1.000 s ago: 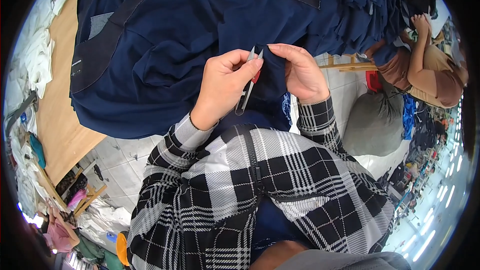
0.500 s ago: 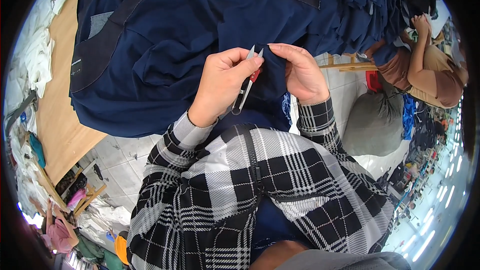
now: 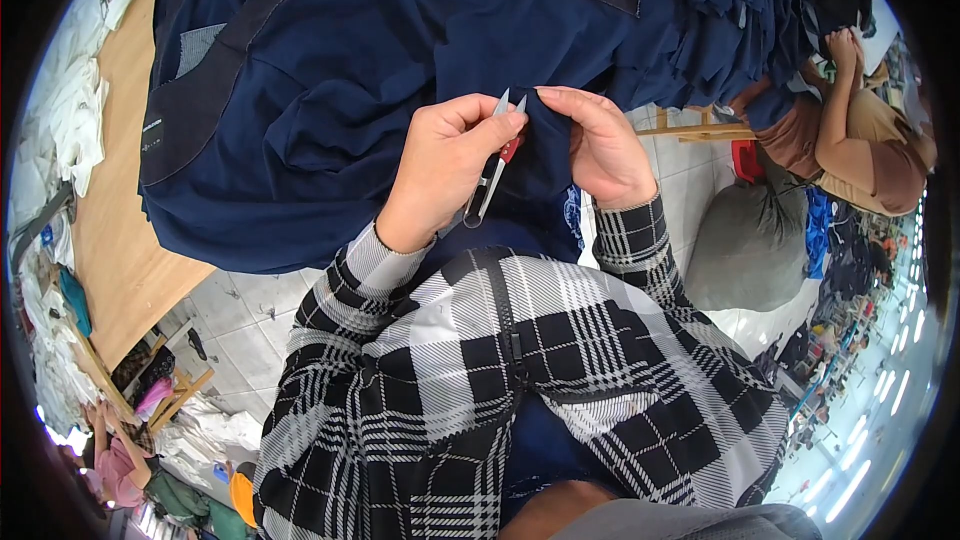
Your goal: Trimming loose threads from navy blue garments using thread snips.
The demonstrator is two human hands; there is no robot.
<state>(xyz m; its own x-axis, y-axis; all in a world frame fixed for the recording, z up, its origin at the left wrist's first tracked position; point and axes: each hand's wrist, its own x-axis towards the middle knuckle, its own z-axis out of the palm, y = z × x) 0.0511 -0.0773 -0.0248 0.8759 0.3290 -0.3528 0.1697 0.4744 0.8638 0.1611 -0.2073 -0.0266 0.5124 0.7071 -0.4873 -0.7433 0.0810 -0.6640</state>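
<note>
My left hand point(image 3: 447, 168) is closed around a pair of thread snips point(image 3: 487, 198) with silver blades and a red grip. The two blade tips point up and away from me, slightly apart, next to the fabric. My right hand point(image 3: 612, 145) pinches the edge of a navy blue garment point(image 3: 390, 130) between thumb and fingertips, just right of the blades. The garment is spread before me in folds, with a darker stitched band and a small label at its left. Whether a thread lies between the blades is too small to tell.
A wooden tabletop point(image 3: 120, 170) shows at the left, beside heaped white cloth point(image 3: 85, 125). More navy garments point(image 3: 740, 20) are stacked at the far right. A grey stuffed sack point(image 3: 745, 250) stands on the tiled floor. A co-worker point(image 3: 870, 155) sits at the right; another person point(image 3: 120, 460) is lower left.
My hands, the snips and the garment hold almost the same position. The person at the lower left has shifted their arms slightly.
</note>
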